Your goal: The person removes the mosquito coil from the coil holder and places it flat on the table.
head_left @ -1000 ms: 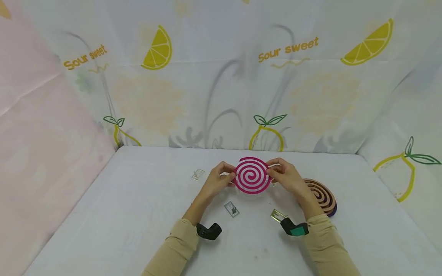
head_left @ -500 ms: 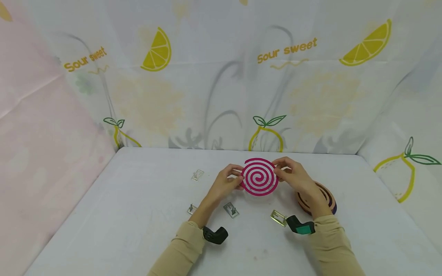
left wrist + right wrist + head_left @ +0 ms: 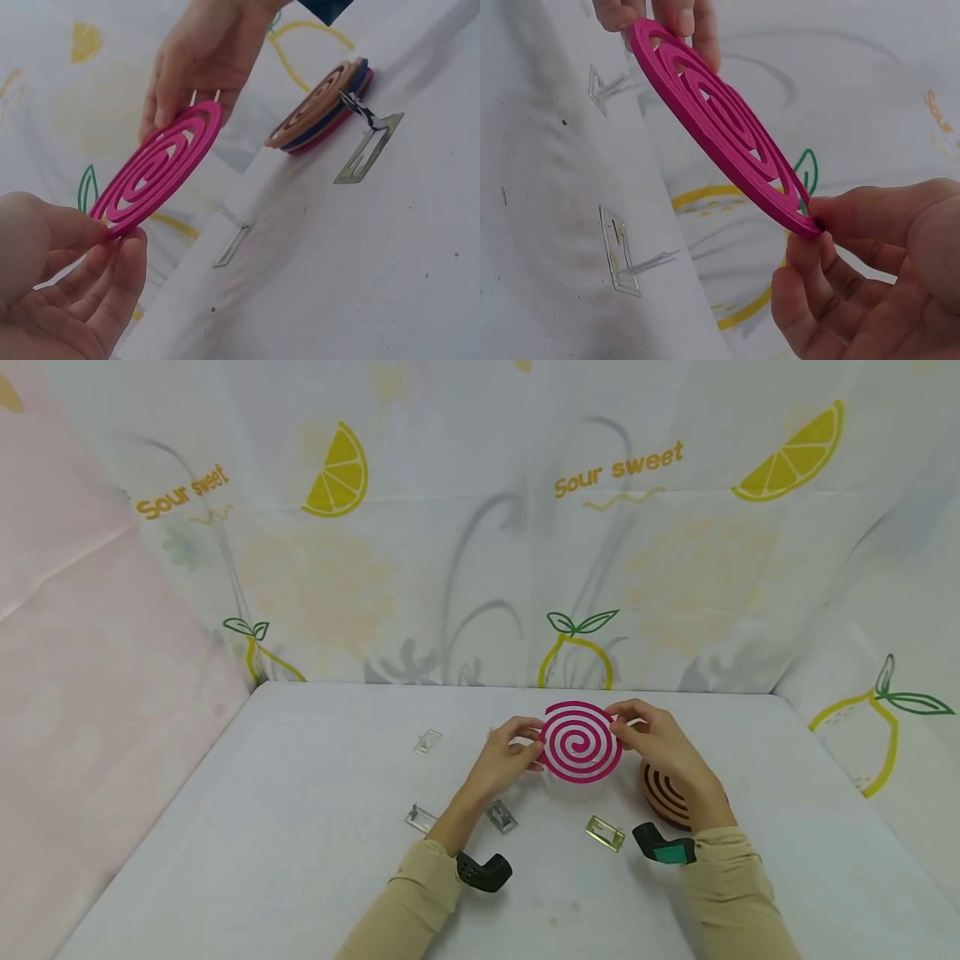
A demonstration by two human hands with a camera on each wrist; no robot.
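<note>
A pink mosquito coil point(image 3: 578, 747) is held up above the white table, its spiral face toward the head camera. My left hand point(image 3: 504, 758) pinches its left edge between thumb and fingers. On the opposite edge, my right hand point(image 3: 660, 742) grips it the same way; the right wrist view shows that thumb and fingers point(image 3: 802, 255) closed on the rim. Partly hidden behind the right hand and forearm lies a stack of coils point(image 3: 663, 800), brown on top with blue and red layers point(image 3: 321, 112) beneath in the left wrist view.
Small metal coil stands lie scattered on the table: a gold one point(image 3: 604, 833) front right, a grey one point(image 3: 502, 817) near the left forearm, another point(image 3: 420, 818) beside it, and a pale one point(image 3: 427, 742) farther back. A lemon-print cloth point(image 3: 450, 568) forms the back wall.
Both hands have carried the pink coil to the right, still gripping its two edges. The stand left of my left forearm has come into view, and the right arm now covers more of the stack.
</note>
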